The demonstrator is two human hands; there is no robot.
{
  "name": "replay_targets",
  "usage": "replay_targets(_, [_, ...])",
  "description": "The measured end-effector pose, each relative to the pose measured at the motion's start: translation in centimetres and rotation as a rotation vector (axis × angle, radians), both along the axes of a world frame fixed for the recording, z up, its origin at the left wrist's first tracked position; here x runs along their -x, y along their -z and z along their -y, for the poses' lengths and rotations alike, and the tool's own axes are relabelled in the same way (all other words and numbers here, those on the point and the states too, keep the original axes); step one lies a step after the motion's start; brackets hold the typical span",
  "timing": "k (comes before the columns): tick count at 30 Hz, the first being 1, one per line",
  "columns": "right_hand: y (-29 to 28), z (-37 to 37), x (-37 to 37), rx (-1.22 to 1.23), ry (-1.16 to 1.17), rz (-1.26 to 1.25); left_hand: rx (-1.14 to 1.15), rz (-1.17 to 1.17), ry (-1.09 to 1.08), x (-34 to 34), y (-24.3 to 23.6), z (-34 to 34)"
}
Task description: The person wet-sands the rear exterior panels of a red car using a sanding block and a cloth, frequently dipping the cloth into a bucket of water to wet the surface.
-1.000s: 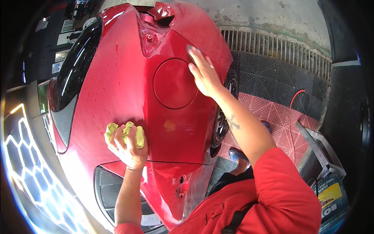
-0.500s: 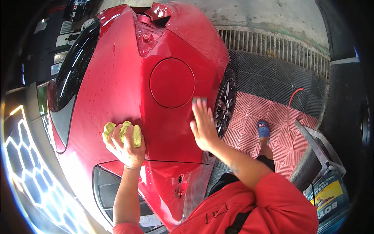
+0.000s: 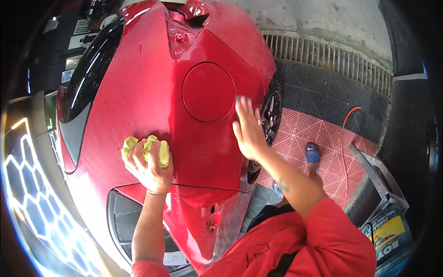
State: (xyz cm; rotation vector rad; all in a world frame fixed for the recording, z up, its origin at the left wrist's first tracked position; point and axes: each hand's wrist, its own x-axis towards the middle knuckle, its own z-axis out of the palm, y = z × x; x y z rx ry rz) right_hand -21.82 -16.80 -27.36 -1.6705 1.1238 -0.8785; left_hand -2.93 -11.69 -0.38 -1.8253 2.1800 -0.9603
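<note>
Red glossy car body panel (image 3: pixel 152 92) is bearing the left hand (image 3: pixel 150 166), fingers bunching a crumpled yellow-green cloth (image 3: pixel 146 148), while the right hand (image 3: pixel 249 131) is lying flat, fingers spread, above red and grey grid floor tiles (image 3: pixel 318 124).

Only one package here: a boxy blue carton (image 3: pixel 390 235) with a yellow label, bottom right. It's on the floor beside a metal frame (image 3: pixel 376 177).
</note>
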Motion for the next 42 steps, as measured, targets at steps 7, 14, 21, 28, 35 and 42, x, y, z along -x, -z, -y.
replay_targets(7, [-1.2, -0.1, 0.0, -0.029, -0.005, 0.02, -0.011, -0.024, 0.017, -0.5, 0.2, 0.1])
replay_targets(14, [0.1, 9.2, 0.2, -0.051, 0.101, 0.022, -0.005, 0.009, 0.027, 0.2, -0.1, 1.0])
replay_targets(21, [-0.9, -2.4, 0.0, -0.058, -0.059, 0.023, 0.0, -0.006, 0.025, -0.4, 0.2, 0.1])
replay_targets(28, [-0.4, 5.5, -0.1, -0.048, 0.086, 0.048, 0.0, 0.0, 0.023, 0.2, -0.1, 0.9])
replay_targets(35, [0.2, 7.3, -1.1, -0.128, 0.112, 0.093, 0.011, -0.004, 0.025, -0.3, 0.2, 0.2])
replay_targets(42, [1.3, 14.3, 5.7, -0.35, 0.499, 0.665, 0.007, -0.002, 0.006, -0.5, 0.3, 0.0])
